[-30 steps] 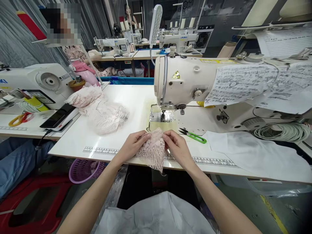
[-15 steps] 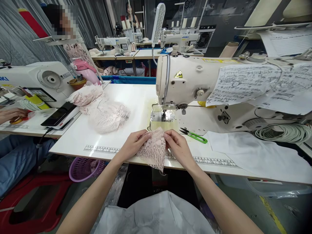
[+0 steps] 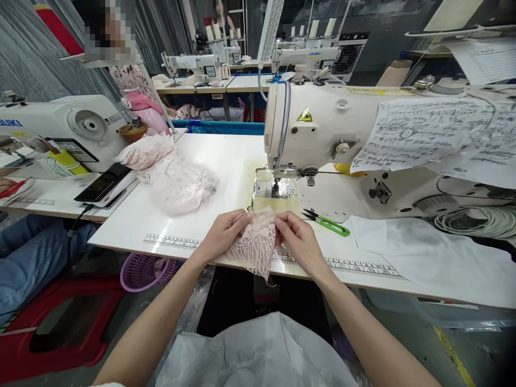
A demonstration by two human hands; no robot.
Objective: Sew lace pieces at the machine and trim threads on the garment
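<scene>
A piece of pale pink lace fabric (image 3: pixel 257 244) is stretched between my hands at the table's front edge, its pointed lower end hanging over the edge. My left hand (image 3: pixel 224 232) pinches its left side between thumb and fingers. With thumb and fingertips, my right hand (image 3: pixel 296 236) grips the upper right edge. Just beyond the lace are the needle and metal plate (image 3: pixel 276 189) of the white sewing machine (image 3: pixel 318 126). Green-handled thread snips (image 3: pixel 327 222) lie to the right of my right hand.
A heap of pink lace pieces (image 3: pixel 177 183) lies at the left of the table. White cloth (image 3: pixel 427 252) covers the right front. A printed ruler (image 3: pixel 363 267) runs along the front edge. Below stands a purple basket (image 3: pixel 145 271). A neighbour's hand (image 3: pixel 7 185) shows at far left.
The view has shifted slightly, so most things sit a little further right. My hands keep their hold on the lace, almost unmoved. The neighbour's hand at left has drawn further out of view.
</scene>
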